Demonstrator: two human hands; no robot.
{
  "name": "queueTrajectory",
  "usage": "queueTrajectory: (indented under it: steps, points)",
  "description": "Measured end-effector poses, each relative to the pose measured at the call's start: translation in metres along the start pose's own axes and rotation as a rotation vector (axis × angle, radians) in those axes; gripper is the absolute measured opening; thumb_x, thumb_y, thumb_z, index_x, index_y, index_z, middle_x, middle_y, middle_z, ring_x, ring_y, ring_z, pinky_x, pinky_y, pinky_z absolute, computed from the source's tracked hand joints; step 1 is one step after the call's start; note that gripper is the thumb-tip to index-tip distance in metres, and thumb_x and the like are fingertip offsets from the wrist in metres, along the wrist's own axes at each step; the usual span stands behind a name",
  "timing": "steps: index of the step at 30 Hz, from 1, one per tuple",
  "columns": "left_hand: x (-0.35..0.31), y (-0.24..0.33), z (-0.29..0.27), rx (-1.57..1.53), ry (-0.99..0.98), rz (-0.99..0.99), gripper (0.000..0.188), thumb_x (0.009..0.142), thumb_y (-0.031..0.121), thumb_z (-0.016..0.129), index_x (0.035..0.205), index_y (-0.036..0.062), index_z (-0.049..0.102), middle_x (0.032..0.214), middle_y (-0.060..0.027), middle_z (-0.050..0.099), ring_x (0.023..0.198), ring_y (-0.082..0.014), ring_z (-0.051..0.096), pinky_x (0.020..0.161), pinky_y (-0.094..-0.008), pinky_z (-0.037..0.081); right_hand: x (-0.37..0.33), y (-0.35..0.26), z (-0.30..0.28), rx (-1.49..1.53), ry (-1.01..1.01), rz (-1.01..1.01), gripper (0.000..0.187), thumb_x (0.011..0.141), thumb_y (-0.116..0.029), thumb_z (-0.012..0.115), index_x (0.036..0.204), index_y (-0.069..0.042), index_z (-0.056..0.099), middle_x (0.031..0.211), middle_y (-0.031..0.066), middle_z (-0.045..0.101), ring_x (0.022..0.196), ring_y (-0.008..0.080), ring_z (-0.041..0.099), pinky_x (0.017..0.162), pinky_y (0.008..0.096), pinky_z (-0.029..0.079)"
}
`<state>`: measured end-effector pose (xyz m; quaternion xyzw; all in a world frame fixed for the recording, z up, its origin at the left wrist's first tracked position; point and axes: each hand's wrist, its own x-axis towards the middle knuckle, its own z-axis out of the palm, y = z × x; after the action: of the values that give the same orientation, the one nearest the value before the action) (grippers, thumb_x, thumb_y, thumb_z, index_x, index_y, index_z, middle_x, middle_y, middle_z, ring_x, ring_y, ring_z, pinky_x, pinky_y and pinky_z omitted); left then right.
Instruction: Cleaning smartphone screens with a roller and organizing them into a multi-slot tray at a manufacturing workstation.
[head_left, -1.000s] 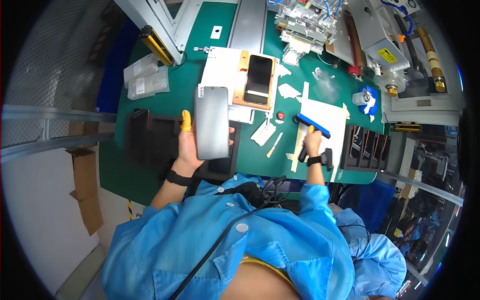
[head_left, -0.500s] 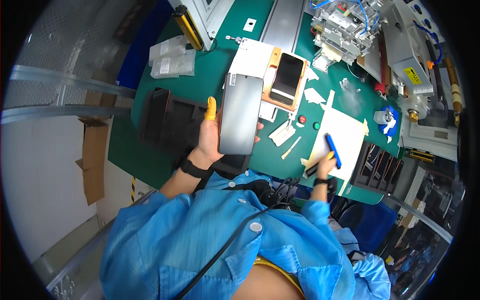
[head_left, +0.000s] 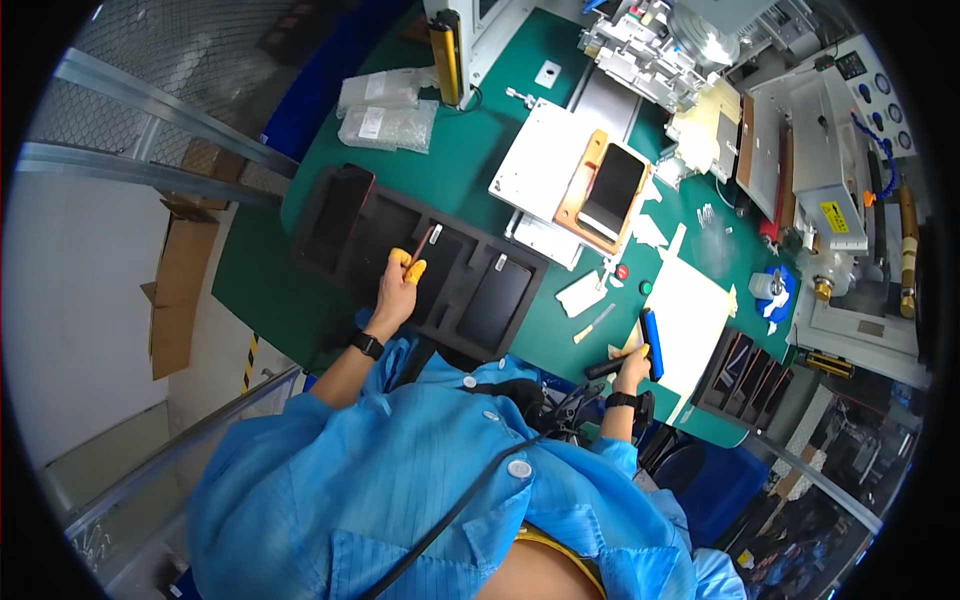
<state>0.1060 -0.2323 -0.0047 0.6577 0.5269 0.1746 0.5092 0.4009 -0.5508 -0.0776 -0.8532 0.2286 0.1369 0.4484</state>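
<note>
Over the black foam tray [head_left: 378, 222], my left hand [head_left: 398, 292] grips a phone [head_left: 430, 238] by its edge; yellow finger covers are on the fingertips. The phone is tilted nearly edge-on above a middle compartment. One phone [head_left: 345, 205] lies in the tray's left compartment, and a dark-screened phone [head_left: 495, 303] lies in the right one. My right hand [head_left: 630, 372] is closed round a hand roller with a blue cylinder [head_left: 652, 345] and a black handle. That roller is over the pale sheet [head_left: 690, 310] taped to the green table.
An orange fixture holding a phone [head_left: 612, 190] sits on a white plate [head_left: 540, 150] past the tray. A metal machine [head_left: 650, 50] stands at the back. Bubble-wrap bags [head_left: 385, 125] lie at the back left. A black rack with phones [head_left: 745, 375] is at the right.
My left hand has lowered the phone leftward from in front of the fixture to the tray and turned it edge-on. My view has shifted, and the roller has turned more upright.
</note>
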Motion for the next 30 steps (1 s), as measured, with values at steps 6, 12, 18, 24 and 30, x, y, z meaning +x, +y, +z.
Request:
queueTrajectory:
  steps: [6, 12, 18, 24, 30]
  points:
    - [-0.011, -0.011, 0.032, 0.661, 0.043, -0.010, 0.057, 0.075, 0.024, 0.058, 0.122, 0.0040, 0.032, 0.119, -0.0184, 0.039, 0.115, -0.0359, 0.032, 0.087, -0.0473, 0.031, -0.048, -0.047, 0.003, -0.352, 0.547, -0.696, 0.040, 0.079, -0.025, 0.058, 0.095, 0.012, 0.051, 0.085, 0.0251, 0.057, 0.075, 0.0338, 0.057, 0.068, 0.0401, 0.044]
    - [-0.043, -0.030, 0.014, 0.707, -0.219, 0.157, 0.082, 0.072, 0.031, 0.063, 0.134, 0.0031, 0.016, 0.137, -0.0175, 0.020, 0.126, -0.0301, 0.020, 0.098, -0.0412, 0.024, -0.214, -0.183, 0.062, 0.032, -0.753, -0.896, 0.019, 0.085, -0.009, 0.049, 0.101, 0.001, 0.054, 0.083, 0.0060, 0.058, 0.075, 0.0116, 0.056, 0.067, 0.0229, 0.044]
    - [-0.053, -0.044, -0.004, 0.654, -0.183, 0.403, 0.067, 0.067, 0.027, 0.066, 0.123, 0.0027, 0.038, 0.126, -0.0178, 0.038, 0.120, -0.0290, 0.032, 0.094, -0.0392, 0.030, -0.305, -0.146, 0.210, -0.476, -1.440, -0.983, 0.024, 0.081, -0.020, 0.052, 0.097, -0.003, 0.059, 0.091, 0.0149, 0.061, 0.084, 0.0282, 0.060, 0.072, 0.0312, 0.046]
    - [-0.041, -0.054, -0.011, 0.629, -0.265, 0.484, 0.046, 0.064, 0.031, 0.067, 0.094, -0.0007, 0.054, 0.096, -0.0178, 0.052, 0.096, -0.0339, 0.046, 0.085, -0.0401, 0.035, -0.364, -0.099, 0.321, -0.512, -0.935, -0.456, 0.023, 0.079, -0.023, 0.059, 0.096, -0.009, 0.063, 0.087, 0.0093, 0.064, 0.073, 0.0198, 0.061, 0.065, 0.0315, 0.047]
    - [-0.045, -0.052, -0.017, 0.722, -0.413, 0.474, 0.048, 0.064, 0.030, 0.068, 0.095, -0.0023, 0.052, 0.097, -0.0187, 0.051, 0.094, -0.0354, 0.046, 0.084, -0.0411, 0.036, -0.381, -0.063, 0.376, -0.479, -0.802, -0.206, 0.027, 0.081, -0.032, 0.044, 0.084, -0.012, 0.061, 0.078, 0.0042, 0.060, 0.073, 0.0178, 0.059, 0.064, 0.0317, 0.045]
